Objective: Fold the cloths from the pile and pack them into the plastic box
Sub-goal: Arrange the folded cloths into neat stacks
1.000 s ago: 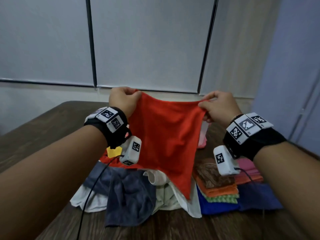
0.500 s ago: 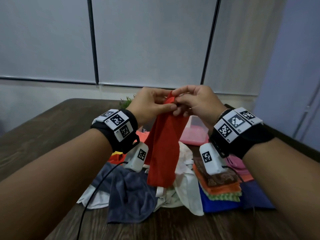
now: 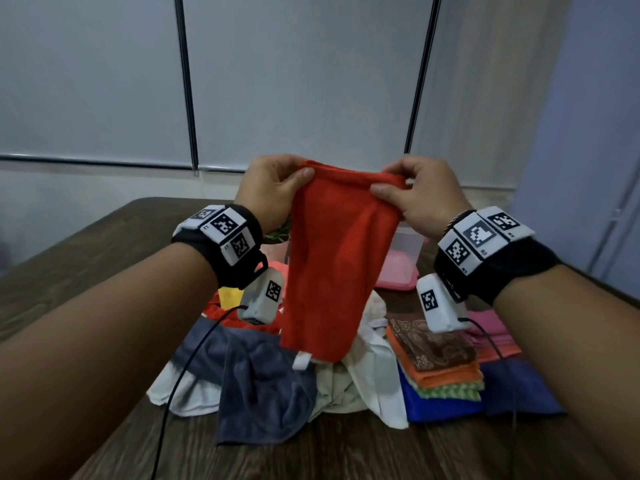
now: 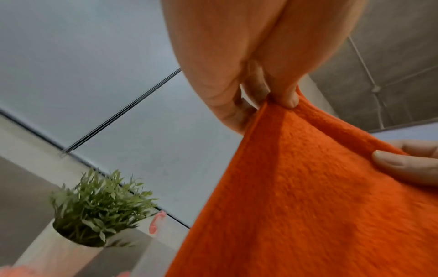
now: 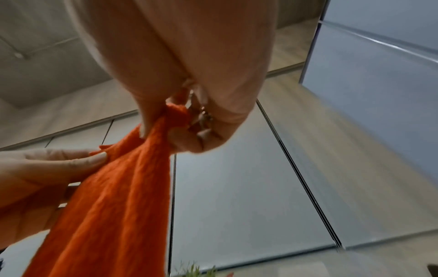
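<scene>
A red-orange cloth (image 3: 332, 268) hangs folded in half above the table, held up by its top edge. My left hand (image 3: 277, 188) pinches its top left corner between thumb and fingers; in the left wrist view that hand (image 4: 282, 97) grips the cloth (image 4: 308, 206). My right hand (image 3: 412, 195) pinches the top right corner, and in the right wrist view this hand (image 5: 170, 120) bunches the cloth (image 5: 123, 196). Below lies the pile of loose cloths (image 3: 263, 382). The clear plastic box (image 3: 403, 261) with pink cloth inside stands behind the hanging cloth, partly hidden.
A stack of folded cloths (image 3: 440, 368) in brown, orange, green and blue lies on the right of the dark wooden table (image 3: 69, 271), with pink ones (image 3: 491, 337) behind. A small potted plant (image 4: 94, 204) stands at the back. Cables hang from both wrists.
A second ago the cloth was spread wide; the hands then met, doubling it. Now they have parted again, holding the halved cloth by its top corners.
</scene>
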